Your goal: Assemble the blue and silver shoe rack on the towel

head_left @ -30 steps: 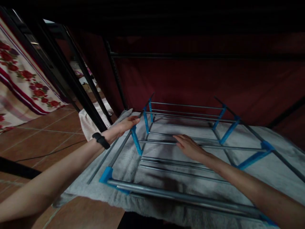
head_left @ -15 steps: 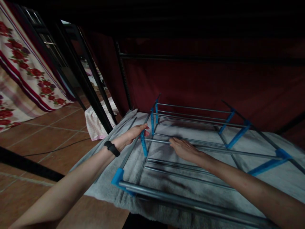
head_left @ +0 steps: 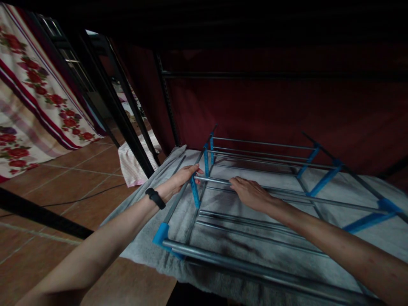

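A rack of grey metal tubes with blue plastic connectors (head_left: pixel 195 193) lies on a grey blanket (head_left: pixel 146 238). My left hand (head_left: pixel 186 176) is closed around the rack's left side, at the top of a blue connector. My right hand (head_left: pixel 247 191) grips a metal tube (head_left: pixel 214 180), whose left end meets that connector close to my left fingers. Several loose-looking tubes (head_left: pixel 242 220) lie lower down, nearer to me. A thicker tube (head_left: pixel 223 258) runs along the near edge from a blue corner piece (head_left: pixel 162 233).
Black metal posts (head_left: pixel 127 123) of a frame stand at the left. Dark red cloth (head_left: pixel 255 106) hangs behind the rack. A floral curtain (head_left: pixel 41 93) hangs at far left, and a striped cloth (head_left: pixel 134 163) lies over the tiled floor (head_left: pixel 95 170). A dark cable (head_left: pixel 86 196) crosses the tiles.
The tube in my right hand has risen at its left end, up to the top of the blue connector by my left hand. The view has shifted slightly.
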Demonstrator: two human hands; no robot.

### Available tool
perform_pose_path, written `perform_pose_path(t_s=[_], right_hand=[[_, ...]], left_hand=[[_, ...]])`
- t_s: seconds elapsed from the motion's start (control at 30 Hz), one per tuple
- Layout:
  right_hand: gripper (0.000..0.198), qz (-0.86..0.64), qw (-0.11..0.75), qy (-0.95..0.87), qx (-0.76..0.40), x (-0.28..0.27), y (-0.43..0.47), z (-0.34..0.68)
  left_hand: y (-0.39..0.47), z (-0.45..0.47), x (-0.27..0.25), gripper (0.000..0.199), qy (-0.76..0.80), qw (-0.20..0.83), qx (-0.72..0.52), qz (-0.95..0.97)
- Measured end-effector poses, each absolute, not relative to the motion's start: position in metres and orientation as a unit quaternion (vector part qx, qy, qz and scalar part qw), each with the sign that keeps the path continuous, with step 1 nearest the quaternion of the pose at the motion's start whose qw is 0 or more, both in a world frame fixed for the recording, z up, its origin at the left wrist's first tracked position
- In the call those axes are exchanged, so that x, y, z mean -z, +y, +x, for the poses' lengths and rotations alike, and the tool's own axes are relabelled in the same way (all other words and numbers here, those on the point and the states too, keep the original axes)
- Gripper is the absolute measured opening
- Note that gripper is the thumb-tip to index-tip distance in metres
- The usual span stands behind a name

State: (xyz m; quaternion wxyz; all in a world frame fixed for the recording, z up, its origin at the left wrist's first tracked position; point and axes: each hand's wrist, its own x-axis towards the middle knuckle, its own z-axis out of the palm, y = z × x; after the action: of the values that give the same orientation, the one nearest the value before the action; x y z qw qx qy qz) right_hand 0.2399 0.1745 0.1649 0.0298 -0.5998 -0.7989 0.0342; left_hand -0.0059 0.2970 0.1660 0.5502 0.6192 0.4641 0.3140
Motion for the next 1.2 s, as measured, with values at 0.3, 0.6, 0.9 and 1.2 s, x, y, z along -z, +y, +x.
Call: perform_pose_path(t_s=[0.3, 0.6, 0.9, 1.2], right_hand=[[0.025, -0.598, 0.023, -0.801, -0.026, -0.1648, 0.1745, 0.2389], [0.028, -0.581, 0.010, -0.814, -0.008, -0.1620, 0.1746, 0.2429], [0.036, -0.570, 0.010, -0.821, 0.007, -0.1569, 0.1745, 0.2461], [0.033, -0.580, -0.005, -0.815, 0.018, -0.1590, 0.1765, 0.2407]], left_hand=[[0.2986, -0.0055, -0.1623, 0.043, 0.467, 0.570, -0.323, 0.593], [0.2998, -0.0059, -0.1624, 0.044, 0.470, 0.561, -0.321, 0.601], [0.2986, -0.0057, -0.1605, 0.043, 0.466, 0.556, -0.321, 0.608], [0.2923, -0.0045, -0.1637, 0.042, 0.465, 0.550, -0.332, 0.609]])
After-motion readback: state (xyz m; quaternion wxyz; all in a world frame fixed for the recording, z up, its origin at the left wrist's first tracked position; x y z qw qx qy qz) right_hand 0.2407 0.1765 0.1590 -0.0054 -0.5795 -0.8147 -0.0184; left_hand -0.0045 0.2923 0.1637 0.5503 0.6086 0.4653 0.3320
